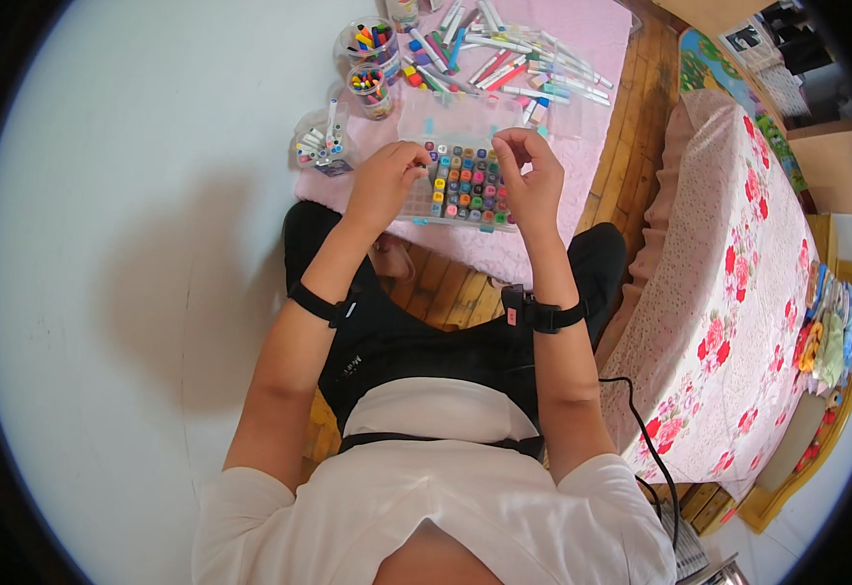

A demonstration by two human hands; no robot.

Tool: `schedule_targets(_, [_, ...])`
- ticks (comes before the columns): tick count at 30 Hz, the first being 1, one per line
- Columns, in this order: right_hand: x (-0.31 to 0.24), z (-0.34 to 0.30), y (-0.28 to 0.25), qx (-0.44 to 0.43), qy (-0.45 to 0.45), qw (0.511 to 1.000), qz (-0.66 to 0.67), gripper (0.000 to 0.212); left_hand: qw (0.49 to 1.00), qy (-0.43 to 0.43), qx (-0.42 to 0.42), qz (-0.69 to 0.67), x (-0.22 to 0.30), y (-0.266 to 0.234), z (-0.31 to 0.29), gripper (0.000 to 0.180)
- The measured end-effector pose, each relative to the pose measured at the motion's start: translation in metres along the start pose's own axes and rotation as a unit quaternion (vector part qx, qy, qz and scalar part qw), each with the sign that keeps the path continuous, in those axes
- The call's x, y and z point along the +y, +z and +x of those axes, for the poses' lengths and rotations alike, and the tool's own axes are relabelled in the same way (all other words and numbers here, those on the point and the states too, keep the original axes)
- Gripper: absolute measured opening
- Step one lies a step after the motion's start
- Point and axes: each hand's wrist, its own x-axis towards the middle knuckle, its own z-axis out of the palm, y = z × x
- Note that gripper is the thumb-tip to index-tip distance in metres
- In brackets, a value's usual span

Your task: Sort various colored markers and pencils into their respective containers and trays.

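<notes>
A clear plastic marker case (413,201) lies with its lid up on a pink cloth. Several markers (465,185) stand in it with coloured ends facing up, and its left part shows bare slots. My left hand (387,180) hangs over the case's left side, fingers curled and pinched. A small dark bit shows at its fingertips, too little to name. Over the right edge of the case is my right hand (533,180), its thumb and fingers curved with a gap between them and nothing visible in it.
Loose markers (504,63) are heaped behind the case. Clear tubs of pens (369,90) and a holder with white markers (323,146) stand at the left. The pink-covered table (587,146) is beside a white wall (94,292); a flowered bed cover (718,322) is at the right.
</notes>
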Motion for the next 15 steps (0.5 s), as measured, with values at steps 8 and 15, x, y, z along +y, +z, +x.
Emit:
schedule_targets(8, [0.003,0.002,-0.004,0.002,-0.002,1.000,-0.009,0.009,0.996,0.067,0.049,0.031,0.008,0.007,0.003,0.015])
schedule_targets(15, [0.033,0.016,-0.029,-0.011,0.000,0.998,-0.065,0.009,0.979,0.137,-0.082,0.128,0.020,0.009,0.040,0.027])
